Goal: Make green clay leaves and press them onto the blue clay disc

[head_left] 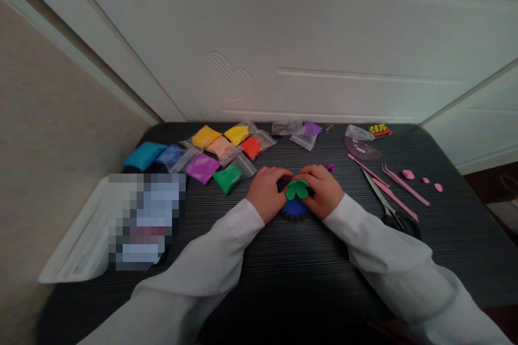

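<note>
The left hand [267, 194] and right hand [321, 191] are gripping the green-and-blue clay piece [294, 208] on the surface [283, 275], fingers curling from nine and three o'clock. Petals [297, 191] are risking dents — uneven squeezing could be distorting them.

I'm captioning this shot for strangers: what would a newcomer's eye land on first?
Probably the bright green clover-shaped piece, between the left hand and right hand over the dark table. Next, likely, the colourful packets, mostly toward the back left. On the right, black-handled scissors lie among pink tools.
</note>
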Demonstrator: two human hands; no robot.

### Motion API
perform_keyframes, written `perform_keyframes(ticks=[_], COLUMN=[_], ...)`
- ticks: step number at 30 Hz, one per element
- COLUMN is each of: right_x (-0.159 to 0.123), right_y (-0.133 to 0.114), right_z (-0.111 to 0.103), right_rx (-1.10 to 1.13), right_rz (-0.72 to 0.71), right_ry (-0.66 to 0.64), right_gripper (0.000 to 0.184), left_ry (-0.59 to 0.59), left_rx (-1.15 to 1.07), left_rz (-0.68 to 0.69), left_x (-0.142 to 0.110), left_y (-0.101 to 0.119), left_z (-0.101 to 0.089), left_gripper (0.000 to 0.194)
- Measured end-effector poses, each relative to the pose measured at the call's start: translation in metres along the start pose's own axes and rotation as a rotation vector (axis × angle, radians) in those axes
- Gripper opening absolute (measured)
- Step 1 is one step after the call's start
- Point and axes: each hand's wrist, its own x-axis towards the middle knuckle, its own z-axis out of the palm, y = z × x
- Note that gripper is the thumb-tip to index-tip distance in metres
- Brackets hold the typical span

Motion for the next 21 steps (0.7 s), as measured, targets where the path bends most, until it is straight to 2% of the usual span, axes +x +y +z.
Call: perform_keyframes(ticks=[9, 21], right_x=[-0.004, -0.007], right_y=[-0.003, 0.003], right_z=[-0.008, -0.013], right_rx=[-0.107, -0.097], right_rz=[-0.068, -0.191], right_ry=[-0.034, -0.002], right_gripper=[0.024, 0.022], left_ry=[-0.022, -0.011], left_rx=[0.042, 0.033], left_rz=[0.035, 0.03], left_x=[-0.003, -0.004], left_y=[0.002, 0.002], left_z=[-0.002, -0.002], left_gripper=[0.019, 0.019])
